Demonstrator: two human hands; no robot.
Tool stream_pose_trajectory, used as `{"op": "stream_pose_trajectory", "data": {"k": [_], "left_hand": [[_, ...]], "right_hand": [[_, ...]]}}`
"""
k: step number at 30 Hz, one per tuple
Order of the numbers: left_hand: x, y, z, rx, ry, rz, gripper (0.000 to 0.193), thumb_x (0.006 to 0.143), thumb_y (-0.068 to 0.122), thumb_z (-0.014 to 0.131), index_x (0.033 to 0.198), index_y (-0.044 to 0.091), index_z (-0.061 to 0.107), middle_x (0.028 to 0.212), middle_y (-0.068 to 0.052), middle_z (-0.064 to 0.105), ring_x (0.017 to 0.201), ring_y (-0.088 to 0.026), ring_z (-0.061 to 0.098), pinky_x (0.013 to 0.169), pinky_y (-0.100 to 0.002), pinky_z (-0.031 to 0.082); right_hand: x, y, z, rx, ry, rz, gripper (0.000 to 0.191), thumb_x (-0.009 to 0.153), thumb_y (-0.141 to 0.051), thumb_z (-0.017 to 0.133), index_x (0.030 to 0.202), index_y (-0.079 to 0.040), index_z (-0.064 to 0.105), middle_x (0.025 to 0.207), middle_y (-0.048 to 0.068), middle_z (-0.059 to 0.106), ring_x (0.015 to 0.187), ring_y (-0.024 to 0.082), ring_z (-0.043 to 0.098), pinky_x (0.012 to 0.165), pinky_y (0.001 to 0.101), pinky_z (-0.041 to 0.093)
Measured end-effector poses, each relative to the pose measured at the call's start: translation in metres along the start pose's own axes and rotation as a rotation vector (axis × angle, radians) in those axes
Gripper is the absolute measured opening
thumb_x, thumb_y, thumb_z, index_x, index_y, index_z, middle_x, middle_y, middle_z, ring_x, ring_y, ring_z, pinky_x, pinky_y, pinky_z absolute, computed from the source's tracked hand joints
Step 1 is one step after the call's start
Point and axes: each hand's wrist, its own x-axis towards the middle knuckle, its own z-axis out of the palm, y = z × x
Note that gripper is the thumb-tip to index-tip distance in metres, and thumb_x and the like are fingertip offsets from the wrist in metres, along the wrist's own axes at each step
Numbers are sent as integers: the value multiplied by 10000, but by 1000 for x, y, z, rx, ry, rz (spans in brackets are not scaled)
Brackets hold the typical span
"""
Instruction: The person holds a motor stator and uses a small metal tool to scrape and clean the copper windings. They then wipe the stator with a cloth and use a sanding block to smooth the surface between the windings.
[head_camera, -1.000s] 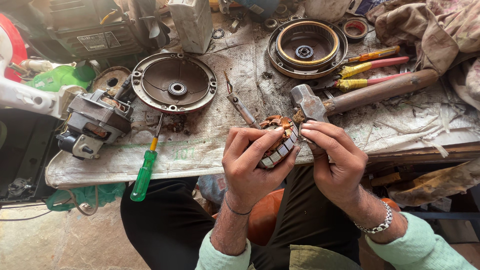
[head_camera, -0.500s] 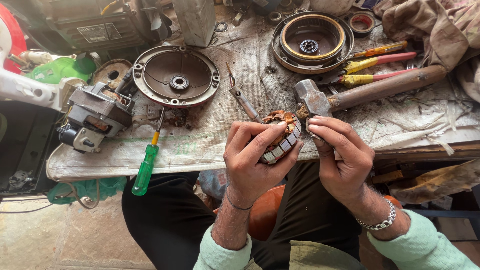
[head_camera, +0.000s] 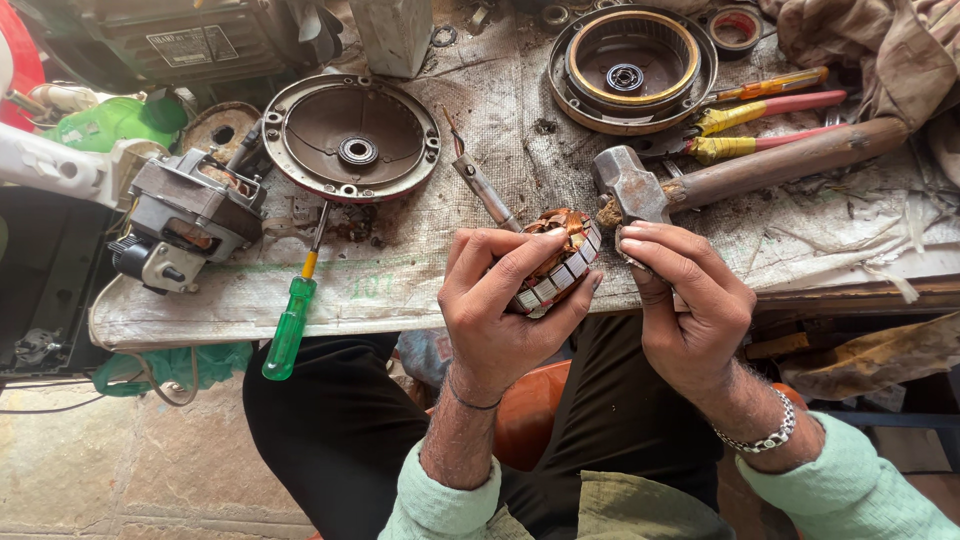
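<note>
Since half a second ago your hands and the wound motor core (head_camera: 556, 262) have barely shifted; the work sits at the same stage, just held steady over the bench (head_camera: 420, 250) edge. Your left hand (head_camera: 505, 300) wraps the core, grip closed, fingers curled over its steel laminations, copper windings facing away. Your right hand (head_camera: 685, 300) pinches at the core's far end, fingertips closed tight beside the hammer (head_camera: 640, 190) head. Green-handled screwdriver (head_camera: 290, 325) lies left, untouched.

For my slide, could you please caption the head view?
Left hand grips a copper-wound motor armature; right hand pinches its edge.
</note>
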Motion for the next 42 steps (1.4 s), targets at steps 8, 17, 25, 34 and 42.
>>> {"op": "stream_pose_trajectory", "data": {"k": [8, 17, 25, 34, 42], "left_hand": [[2, 3, -4, 40, -4, -27, 445, 815, 181, 939, 1196, 91, 727, 1109, -43, 677, 1071, -195, 616, 872, -304, 553], [12, 13, -23, 242, -168, -52, 523, 852, 180, 832, 1328, 45, 663, 1125, -100, 554, 978, -251, 540, 890, -389, 511], [13, 10, -19, 284, -149, -62, 575, 804, 415, 928, 1179, 47, 695, 1019, -84, 499, 920, -232, 532, 773, -372, 501], [8, 8, -15, 239, -118, -87, 568, 755, 400, 957, 1175, 90, 730, 993, -49, 491, 903, -203, 504, 743, -332, 480], [-2, 1, -11, 187, -11, -71, 568, 749, 373, 986, 1169, 83, 737, 1002, -24, 488, 895, -169, 517, 731, -310, 492]], "right_hand": [[0, -1, 0, -4, 7, 0, 169, 1020, 55, 711, 1178, -2, 704, 1220, 148, 719, 1120, 246, 729, 964, 320, 596], [0, -1, 1, 8, 5, -5, 166, 1026, 53, 712, 1182, -3, 703, 1220, 141, 719, 1122, 243, 728, 965, 314, 598], [0, 0, 0, 5, -5, -8, 163, 1028, 43, 710, 1184, -3, 703, 1221, 141, 717, 1158, 253, 726, 959, 315, 603], [0, 0, 0, -21, -7, -10, 162, 1023, 27, 719, 1179, -16, 708, 1216, 134, 718, 1149, 250, 724, 969, 326, 600], [1, -1, 0, -4, -16, -6, 173, 1024, 46, 711, 1187, -11, 704, 1224, 135, 715, 1130, 246, 720, 970, 327, 592]]}}
